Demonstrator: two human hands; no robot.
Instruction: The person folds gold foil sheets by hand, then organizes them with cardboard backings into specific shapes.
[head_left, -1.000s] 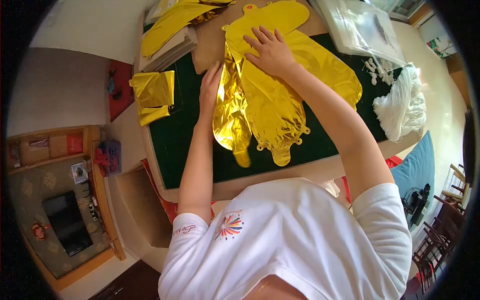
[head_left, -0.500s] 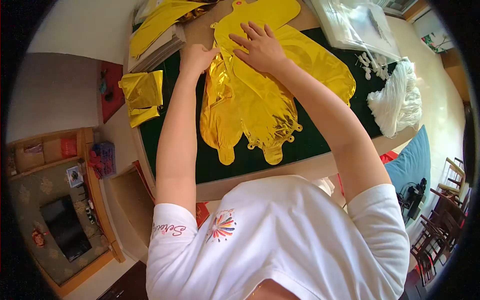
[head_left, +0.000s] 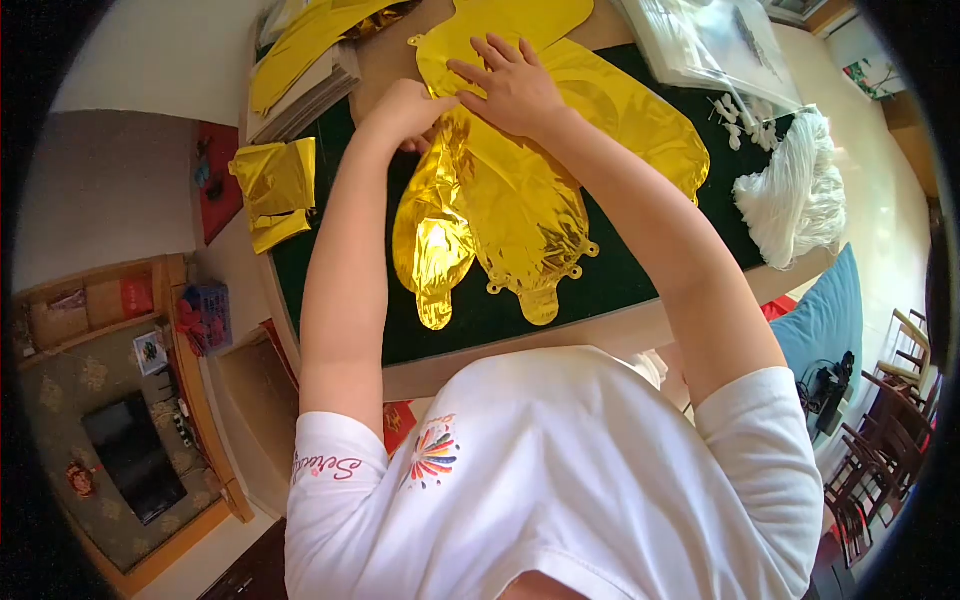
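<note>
left hand [head_left: 405,112], nearer, pinches the gold foil [head_left: 525,185] at its left lobe [head_left: 432,225], which runs lengthwise toward the person; right hand [head_left: 515,95] lies spread on top, grasping nothing.

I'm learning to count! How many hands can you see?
2: the left hand at the left side of the gold foil, the right hand spread on it.

On the left sleeve [head_left: 345,435] of a white T-shirt [head_left: 620,480], red script lettering [head_left: 330,467] appears to begin "Ser"; the remaining letters are unclear. Small reddish lettering beside the colourful burst print [head_left: 432,456] on the shirt's chest is too small to read.
</note>
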